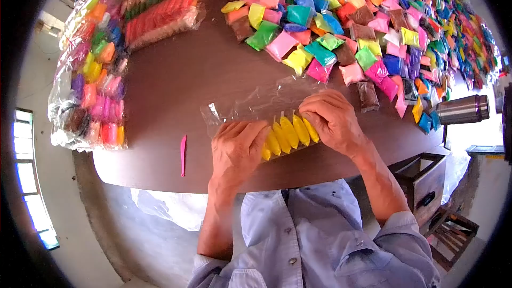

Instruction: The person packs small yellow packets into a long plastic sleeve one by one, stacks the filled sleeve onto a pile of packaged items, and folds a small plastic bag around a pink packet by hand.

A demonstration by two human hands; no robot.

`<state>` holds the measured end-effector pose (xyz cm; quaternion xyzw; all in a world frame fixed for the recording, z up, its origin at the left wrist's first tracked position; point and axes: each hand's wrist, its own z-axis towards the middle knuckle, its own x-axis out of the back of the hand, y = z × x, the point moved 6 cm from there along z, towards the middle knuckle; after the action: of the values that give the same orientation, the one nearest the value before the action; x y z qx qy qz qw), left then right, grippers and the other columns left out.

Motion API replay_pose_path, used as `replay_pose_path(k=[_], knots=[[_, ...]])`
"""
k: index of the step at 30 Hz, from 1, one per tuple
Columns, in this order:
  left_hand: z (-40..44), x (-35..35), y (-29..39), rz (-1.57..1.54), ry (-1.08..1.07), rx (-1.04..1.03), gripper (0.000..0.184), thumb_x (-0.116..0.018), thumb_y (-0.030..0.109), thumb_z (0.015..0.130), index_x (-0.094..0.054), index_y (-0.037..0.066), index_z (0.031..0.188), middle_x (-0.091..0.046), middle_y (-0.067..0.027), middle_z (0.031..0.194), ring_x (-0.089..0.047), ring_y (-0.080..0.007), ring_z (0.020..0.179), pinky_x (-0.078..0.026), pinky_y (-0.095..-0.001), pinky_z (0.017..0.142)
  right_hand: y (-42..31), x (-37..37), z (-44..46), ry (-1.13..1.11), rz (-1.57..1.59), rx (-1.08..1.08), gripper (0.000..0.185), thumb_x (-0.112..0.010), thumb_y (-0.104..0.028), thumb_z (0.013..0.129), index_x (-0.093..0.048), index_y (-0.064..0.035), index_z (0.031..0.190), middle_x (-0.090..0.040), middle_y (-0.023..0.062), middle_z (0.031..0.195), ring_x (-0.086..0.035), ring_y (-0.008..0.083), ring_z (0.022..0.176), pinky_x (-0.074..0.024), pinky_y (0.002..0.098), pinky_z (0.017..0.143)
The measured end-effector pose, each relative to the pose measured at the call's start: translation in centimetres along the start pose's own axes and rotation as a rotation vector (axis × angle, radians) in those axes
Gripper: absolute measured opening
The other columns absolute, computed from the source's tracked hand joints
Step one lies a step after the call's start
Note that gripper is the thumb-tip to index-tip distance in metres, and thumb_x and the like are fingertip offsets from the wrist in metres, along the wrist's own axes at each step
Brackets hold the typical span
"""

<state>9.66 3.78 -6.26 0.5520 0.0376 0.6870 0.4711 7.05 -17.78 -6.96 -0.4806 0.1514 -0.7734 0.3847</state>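
Observation:
Several yellow packets (pixel 288 134) stand in a row inside a clear plastic bag (pixel 240 108) near the table's front edge. My left hand (pixel 240 141) is closed on the bag at the left end of the row. At the right end, my right hand (pixel 332 120) grips the bag with bent fingers. The bag's loose clear film spreads over the table behind both hands. A thin pink plastic tool (pixel 183 156) lies to the left of my left hand, apart from it.
A large heap of small coloured packets (pixel 320 53) covers the back and right of the brown table (pixel 154 90). Filled clear bags (pixel 101 96) line the left side, with another bag of packets (pixel 162 18) at the back left. A metal flask (pixel 463 110) lies at the right edge.

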Motion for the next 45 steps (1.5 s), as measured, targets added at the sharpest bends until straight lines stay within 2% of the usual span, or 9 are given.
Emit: replay_pose_path(k=[4,13,19,21,25,31,37,44,45], knots=[[0.1,-0.2,0.0,0.013,-0.031,0.016,0.006,-0.075,0.009,0.091,-0.075,0.004,0.095,-0.077,-0.0097,0.090,-0.073,-0.0296,0.085,-0.056,-0.0431,0.083,0.1,0.2,-0.2,0.031,0.006,0.002,0.007,-0.074,-0.009,0.089,-0.071,-0.0056,0.095,-0.074,0.0079,0.095,-0.070,0.0320,0.092,-0.0535,0.0435,0.085],[1.9,-0.9,2.9,0.111,-0.047,-0.011,0.021,-0.076,0.014,0.090,-0.073,0.004,0.108,-0.077,-0.0128,0.101,-0.072,-0.0355,0.097,-0.054,-0.0449,0.092,0.5,0.1,-0.5,0.062,0.001,0.038,0.010,-0.074,-0.013,0.088,-0.069,-0.0076,0.094,-0.070,0.0098,0.090,-0.068,0.0339,0.089,-0.0521,0.0443,0.084],[2.4,-2.8,1.3,-0.087,-0.162,0.117,0.014,-0.072,0.011,0.094,-0.077,0.004,0.106,-0.077,-0.0172,0.099,-0.074,-0.0350,0.088,-0.058,-0.0393,0.078,0.4,0.4,-0.7,0.083,-0.017,0.046,0.008,-0.073,-0.012,0.089,-0.066,-0.0080,0.092,-0.066,0.0098,0.084,-0.065,0.0340,0.085,-0.0502,0.0456,0.081],[2.4,-3.0,1.1,0.019,-0.218,0.139,0.010,-0.071,0.009,0.096,-0.077,0.003,0.102,-0.077,-0.0170,0.096,-0.074,-0.0343,0.083,-0.059,-0.0383,0.074,0.4,0.1,-0.6,-0.019,-0.060,0.004,0.008,-0.073,-0.012,0.094,-0.067,-0.0060,0.094,-0.072,0.0084,0.092,-0.068,0.0335,0.088,-0.0527,0.0459,0.092],[2.3,-2.3,0.9,-0.006,-0.167,0.114,0.011,-0.074,0.013,0.094,-0.075,0.005,0.102,-0.076,-0.0170,0.095,-0.073,-0.0373,0.083,-0.057,-0.0431,0.072,0.5,-0.1,-0.8,-0.010,-0.061,-0.020,0.007,-0.072,-0.012,0.094,-0.067,-0.0064,0.095,-0.072,0.0079,0.093,-0.068,0.0331,0.089,-0.0525,0.0462,0.093],[3.4,3.7,-2.2,0.048,0.042,0.240,0.021,-0.079,0.012,0.091,-0.077,0.005,0.111,-0.077,-0.0168,0.105,-0.075,-0.0341,0.093,-0.059,-0.0395,0.080,-2.4,1.9,-0.8,0.146,-0.209,-0.007,0.017,-0.073,-0.010,0.088,-0.072,-0.0104,0.105,-0.071,0.0071,0.113,-0.067,0.0293,0.111,-0.0454,0.0468,0.107],[3.1,3.8,-8.9,0.243,-0.051,0.285,0.043,-0.081,0.027,0.088,-0.074,0.003,0.122,-0.073,-0.0177,0.122,-0.072,-0.0290,0.111,-0.057,-0.0401,0.094,-7.7,-0.9,-2.6,-0.022,-0.134,0.181,0.026,-0.077,-0.019,0.087,-0.074,-0.0127,0.112,-0.068,0.0044,0.128,-0.060,0.0241,0.128,-0.0418,0.0484,0.111],[3.3,2.7,-10.2,0.059,-0.158,0.438,0.044,-0.085,0.026,0.082,-0.074,0.000,0.116,-0.074,-0.0150,0.100,-0.071,-0.0287,0.091,-0.057,-0.0402,0.081,-8.6,-4.6,-3.9,-0.160,-0.123,0.135,0.037,-0.076,-0.022,0.089,-0.071,-0.0117,0.124,-0.062,0.0082,0.138,-0.054,0.0259,0.135,-0.0387,0.0483,0.112],[3.4,2.8,-10.1,0.048,-0.177,0.482,0.041,-0.086,0.023,0.082,-0.075,0.000,0.113,-0.074,-0.0111,0.094,-0.069,-0.0208,0.086,-0.056,-0.0349,0.077,-8.6,-4.6,-3.9,-0.158,-0.134,0.132,0.040,-0.076,-0.022,0.088,-0.070,-0.0112,0.126,-0.061,0.0092,0.139,-0.053,0.0266,0.136,-0.0386,0.0484,0.112]])
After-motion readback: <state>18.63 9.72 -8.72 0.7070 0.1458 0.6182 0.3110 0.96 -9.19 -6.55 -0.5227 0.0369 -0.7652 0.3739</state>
